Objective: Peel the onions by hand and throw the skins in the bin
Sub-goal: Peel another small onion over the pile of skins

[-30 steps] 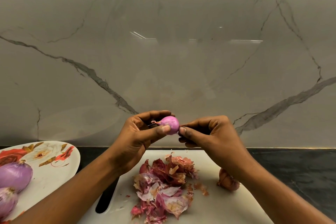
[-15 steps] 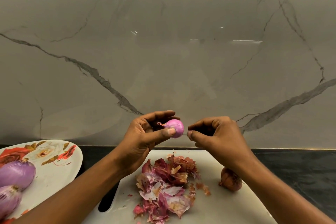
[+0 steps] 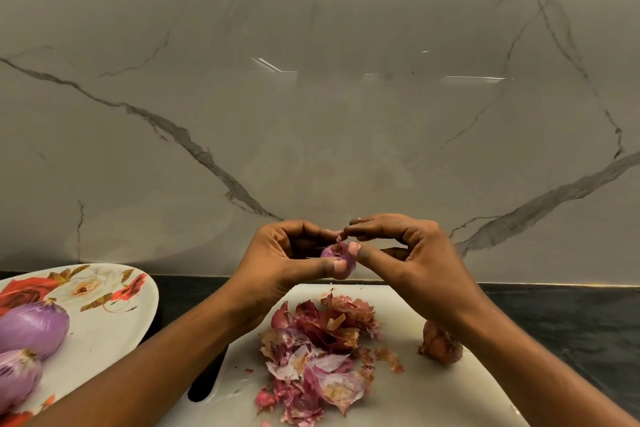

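Purple, glossy small onion [image 3: 337,258] held above the white board [image 3: 398,392].
Left hand [image 3: 294,260] grips it, curled; right hand [image 3: 408,253] pinches its papery tip. Crinkled skins [image 3: 318,350] heaped at 6 o'clock; round brown unpeeled onion [image 3: 441,343] at 4 o'clock.

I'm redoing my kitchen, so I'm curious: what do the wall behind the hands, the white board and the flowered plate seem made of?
The wall looks like polished marble or a marble-look slab: grey veins, reflected light strips. The white board seems plastic: smooth, matt, with a handle slot. The flowered plate could be melamine or glazed ceramic: printed roses on white; I cannot tell which.
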A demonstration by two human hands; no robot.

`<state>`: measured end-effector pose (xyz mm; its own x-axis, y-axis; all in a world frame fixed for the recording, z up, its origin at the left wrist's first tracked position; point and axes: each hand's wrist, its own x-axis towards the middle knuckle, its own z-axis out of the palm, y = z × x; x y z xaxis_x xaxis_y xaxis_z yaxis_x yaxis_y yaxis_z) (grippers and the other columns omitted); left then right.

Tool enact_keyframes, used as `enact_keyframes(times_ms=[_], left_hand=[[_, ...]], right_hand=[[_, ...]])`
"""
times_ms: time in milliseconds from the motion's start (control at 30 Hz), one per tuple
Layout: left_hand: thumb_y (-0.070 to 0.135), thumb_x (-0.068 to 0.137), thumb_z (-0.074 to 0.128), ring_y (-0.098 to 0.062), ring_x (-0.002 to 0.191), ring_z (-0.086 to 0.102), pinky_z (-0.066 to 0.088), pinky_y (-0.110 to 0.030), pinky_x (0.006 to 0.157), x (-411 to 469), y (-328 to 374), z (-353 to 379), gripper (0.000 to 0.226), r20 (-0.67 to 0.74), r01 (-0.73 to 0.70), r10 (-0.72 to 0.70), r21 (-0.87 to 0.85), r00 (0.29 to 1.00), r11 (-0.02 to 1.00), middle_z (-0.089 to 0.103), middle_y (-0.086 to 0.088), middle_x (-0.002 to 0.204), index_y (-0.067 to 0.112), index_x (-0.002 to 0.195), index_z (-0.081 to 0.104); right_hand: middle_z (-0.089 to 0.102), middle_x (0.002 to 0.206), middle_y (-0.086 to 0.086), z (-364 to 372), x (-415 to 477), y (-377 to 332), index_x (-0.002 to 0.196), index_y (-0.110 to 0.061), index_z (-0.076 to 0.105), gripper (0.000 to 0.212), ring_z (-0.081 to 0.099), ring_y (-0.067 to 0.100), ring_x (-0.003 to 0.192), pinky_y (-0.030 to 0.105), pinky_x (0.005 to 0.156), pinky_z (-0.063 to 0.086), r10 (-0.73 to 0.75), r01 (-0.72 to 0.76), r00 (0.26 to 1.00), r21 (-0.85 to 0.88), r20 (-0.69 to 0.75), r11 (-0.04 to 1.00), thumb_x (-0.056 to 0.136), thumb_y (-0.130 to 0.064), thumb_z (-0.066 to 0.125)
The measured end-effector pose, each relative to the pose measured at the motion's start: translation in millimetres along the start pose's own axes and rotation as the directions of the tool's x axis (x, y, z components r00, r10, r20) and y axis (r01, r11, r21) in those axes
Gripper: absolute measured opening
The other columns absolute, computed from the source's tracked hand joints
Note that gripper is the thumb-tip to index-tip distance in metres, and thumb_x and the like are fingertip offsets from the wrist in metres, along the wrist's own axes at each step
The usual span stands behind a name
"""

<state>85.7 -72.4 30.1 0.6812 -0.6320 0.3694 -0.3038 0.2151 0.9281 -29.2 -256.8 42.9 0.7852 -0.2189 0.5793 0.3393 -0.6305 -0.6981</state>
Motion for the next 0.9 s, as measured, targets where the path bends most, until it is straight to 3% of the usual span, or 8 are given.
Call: enact_keyframes(times_ms=[100,267,467,700,800,900], left_hand=[[0.006,0.071,0.085,-0.027,0.101,0.078,0.063,-0.029,0.081,-1.1,-0.6,0.6,0.042,0.016,-0.004,0.004,-0.011,1.000,1.000,0.081,-0.012,0.105,0.003,0.111,0.077],[0.003,0.071,0.087,-0.033,0.102,0.078,0.063,-0.042,0.091,0.5,0.1,1.4,0.054,0.050,0.014,-0.014,0.004,0.999,1.000,0.080,-0.015,0.107,0.002,0.120,0.065],[0.004,0.080,0.080,-0.035,0.103,0.076,0.061,-0.033,0.087,-0.9,-0.1,0.7,0.037,0.106,0.004,-0.003,-0.009,0.994,1.000,0.079,-0.019,0.106,0.001,0.114,0.066],[0.011,0.093,0.074,-0.035,0.115,0.072,0.057,-0.035,0.094,1.2,-4.0,-4.3,0.030,0.203,0.018,-0.014,-0.021,0.979,1.000,0.076,-0.018,0.116,0.002,0.120,0.067],[0.016,0.095,0.072,-0.037,0.118,0.069,0.058,-0.038,0.098,2.4,-4.2,-5.4,0.030,0.233,0.032,-0.019,-0.053,0.972,0.998,0.074,-0.019,0.119,0.002,0.122,0.067],[0.020,0.102,0.065,-0.038,0.119,0.068,0.057,-0.047,0.103,3.2,-8.0,-2.1,0.027,0.206,0.009,-0.005,-0.019,0.979,1.000,0.074,-0.015,0.121,0.006,0.124,0.069]], right_hand=[[0.076,0.102,-0.015,0.2,-0.2,-0.6,0.108,-0.032,0.083,0.017,0.071,0.004,0.103,0.033,0.086,0.064,-0.007,0.007,0.999,-0.010,0.039,1.000,0.091,-0.027,0.080],[0.077,0.097,-0.018,0.2,0.4,0.2,0.101,-0.035,0.082,0.014,0.073,0.004,0.096,0.033,0.085,0.063,0.013,-0.011,0.996,-0.016,0.084,1.000,0.091,-0.026,0.080],[0.077,0.093,-0.015,-1.9,3.2,2.2,0.100,-0.032,0.083,0.010,0.072,0.008,0.092,0.042,0.083,0.063,0.037,-0.037,0.994,0.001,0.099,0.999,0.094,-0.028,0.075],[0.073,0.085,-0.008,3.5,2.8,3.6,0.098,-0.023,0.075,0.016,0.069,0.006,0.079,0.022,0.072,0.057,0.126,-0.133,0.976,0.025,0.178,0.991,0.105,-0.024,0.061],[0.068,0.077,-0.009,4.3,3.7,4.3,0.099,-0.015,0.075,0.018,0.061,0.005,0.071,0.023,0.070,0.054,0.205,-0.230,0.958,0.111,0.202,0.967,0.107,-0.021,0.059],[0.070,0.080,0.001,4.8,5.9,5.4,0.099,-0.006,0.077,0.015,0.062,0.012,0.072,0.026,0.069,0.056,0.306,-0.348,0.934,0.282,0.181,0.894,0.103,-0.015,0.065]])
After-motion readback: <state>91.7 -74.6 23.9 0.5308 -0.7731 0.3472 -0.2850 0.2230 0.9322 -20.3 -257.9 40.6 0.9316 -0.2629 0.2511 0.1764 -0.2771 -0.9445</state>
